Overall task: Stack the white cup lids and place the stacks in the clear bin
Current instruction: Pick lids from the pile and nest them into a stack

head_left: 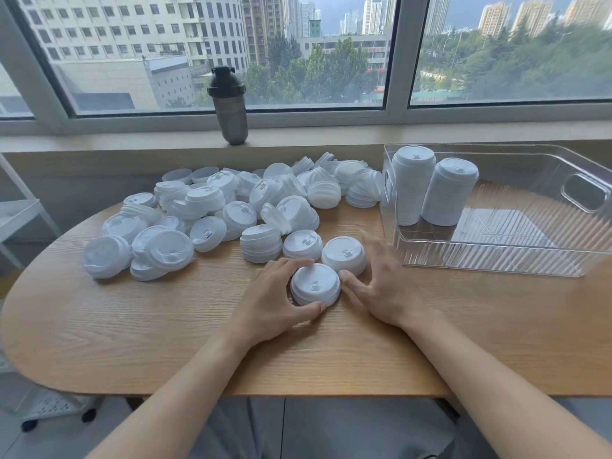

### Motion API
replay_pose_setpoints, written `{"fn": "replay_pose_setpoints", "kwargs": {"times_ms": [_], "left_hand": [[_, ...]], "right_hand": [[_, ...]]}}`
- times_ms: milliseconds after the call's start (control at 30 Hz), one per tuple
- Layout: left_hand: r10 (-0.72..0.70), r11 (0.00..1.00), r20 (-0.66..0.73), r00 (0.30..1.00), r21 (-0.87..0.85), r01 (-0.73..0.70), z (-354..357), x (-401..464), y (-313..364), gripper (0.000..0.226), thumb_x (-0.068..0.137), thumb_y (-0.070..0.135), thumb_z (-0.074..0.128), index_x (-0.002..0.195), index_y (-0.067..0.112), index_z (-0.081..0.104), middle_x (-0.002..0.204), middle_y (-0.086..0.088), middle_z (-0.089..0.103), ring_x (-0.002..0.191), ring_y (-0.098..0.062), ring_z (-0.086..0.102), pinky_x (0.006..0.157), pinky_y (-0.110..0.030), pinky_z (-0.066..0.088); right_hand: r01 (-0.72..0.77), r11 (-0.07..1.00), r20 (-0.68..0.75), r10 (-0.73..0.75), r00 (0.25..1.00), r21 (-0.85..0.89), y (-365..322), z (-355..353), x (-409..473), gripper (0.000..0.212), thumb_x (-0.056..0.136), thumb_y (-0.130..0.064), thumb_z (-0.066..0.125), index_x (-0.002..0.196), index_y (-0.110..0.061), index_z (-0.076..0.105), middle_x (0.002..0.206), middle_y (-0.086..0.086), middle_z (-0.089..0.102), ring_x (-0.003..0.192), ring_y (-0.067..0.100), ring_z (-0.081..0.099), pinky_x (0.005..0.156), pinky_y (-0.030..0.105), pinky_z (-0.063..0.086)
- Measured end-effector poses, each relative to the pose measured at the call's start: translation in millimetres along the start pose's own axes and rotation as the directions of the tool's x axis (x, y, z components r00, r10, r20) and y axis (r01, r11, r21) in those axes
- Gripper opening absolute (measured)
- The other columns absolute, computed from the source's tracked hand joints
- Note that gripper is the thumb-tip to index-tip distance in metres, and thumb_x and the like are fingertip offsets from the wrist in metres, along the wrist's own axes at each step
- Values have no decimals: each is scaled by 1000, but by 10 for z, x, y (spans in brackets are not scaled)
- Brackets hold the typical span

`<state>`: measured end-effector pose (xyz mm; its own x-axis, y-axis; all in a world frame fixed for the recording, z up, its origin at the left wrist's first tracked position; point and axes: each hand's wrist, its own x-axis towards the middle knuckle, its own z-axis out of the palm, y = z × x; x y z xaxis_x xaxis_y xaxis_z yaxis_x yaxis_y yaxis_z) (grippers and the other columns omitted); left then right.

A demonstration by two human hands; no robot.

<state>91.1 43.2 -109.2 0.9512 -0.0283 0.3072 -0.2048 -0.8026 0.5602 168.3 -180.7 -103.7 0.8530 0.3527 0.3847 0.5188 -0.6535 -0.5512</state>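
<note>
**Hands close on a short stack of lids**

The left hand (276,298) curls round the near stack (315,283), thumb at its front edge and fingers round the back, so it holds it. The right hand (384,286) lies open beside it, thumb tip touching the stack's right side, fingers spread toward the next lid (344,254) just beyond. Past both hands sits a squat stack (261,242), and beyond and left of that the loose pile (231,207). To the right of the right hand stands the bin (496,256), with two tall stacks (427,190) inside at its left end.

The near stack sits dome up, sip tab on top and toward the person, its axis upright; it is wider than tall.

The risk, as I judge it: a lid set on crooked will not nest, and a stack gripped from one side only may shear and spill on the way to the bin (the tall ones already lean a little). A sweeping right hand could also knock the next lid away.
</note>
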Motion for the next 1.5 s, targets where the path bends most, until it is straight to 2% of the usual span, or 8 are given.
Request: {"fn": "replay_pose_setpoints", "kwargs": {"times_ms": [67,233,400,733,1167,1267,1400,1500], "left_hand": [[0,1000,-3,1000,7,0,1,-4,2,76,67,70,72,135,38,57,129,22,59,122,-4,50,111,-40,38],[-5,998,-29,1000,55,7,3,0,18,78,66,70,70,137,38,55,130,22,57,122,-4,47,110,-34,35],[-14,997,-13,1000,74,15,4,5,33,81,65,70,65,138,37,53,130,20,58,121,-6,47,110,-35,36],[-76,995,-102,992,-79,68,-43,-38,53,84,62,64,71,135,25,58,125,13,60,116,-6,53,104,-36,45],[-67,977,-164,984,-210,32,-42,-89,134,77,69,45,90,137,29,59,129,14,61,110,0,58,93,-32,56],[-31,973,-154,988,-232,-5,4,-97,215,76,70,43,91,137,26,59,127,14,64,108,0,60,89,-31,56],[9,970,-126,992,-239,-39,107,-90,339,77,67,57,86,133,27,60,125,16,63,109,0,60,88,-31,57],[24,972,-109,994,-228,-49,207,-65,429,79,66,62,85,133,27,61,125,14,62,109,-1,59,89,-30,56]], "right_hand": [[-4,1000,33,4,999,6,-12,-2,35,81,93,-50,64,158,-20,26,158,-2,36,148,14,24,118,31,22],[-17,999,44,15,999,38,-4,4,95,76,90,-55,67,152,-22,38,147,-4,46,141,15,36,115,37,34],[-44,993,-26,47,999,113,15,-9,52,89,81,-53,78,151,-14,40,136,1,43,131,14,44,109,27,36],[-28,983,-94,45,995,180,25,-134,-229,72,73,-52,85,129,-18,55,126,-7,52,119,8,51,103,20,39],[14,999,78,-12,997,-30,-50,-217,-542,71,65,-78,72,116,-31,59,112,-22,57,110,2,45,95,22,40],[-37,999,80,35,996,26,-57,-245,-531,59,76,-64,74,120,-29,58,112,-20,56,109,2,46,93,22,39],[-128,965,39,122,992,230,-75,-300,-527,24,93,-43,55,112,-29,61,108,-19,60,104,1,55,89,22,43],[-114,950,-9,122,992,292,-74,-304,-531,17,99,-30,48,105,-28,63,107,-16,66,106,0,57,89,17,43]]}}
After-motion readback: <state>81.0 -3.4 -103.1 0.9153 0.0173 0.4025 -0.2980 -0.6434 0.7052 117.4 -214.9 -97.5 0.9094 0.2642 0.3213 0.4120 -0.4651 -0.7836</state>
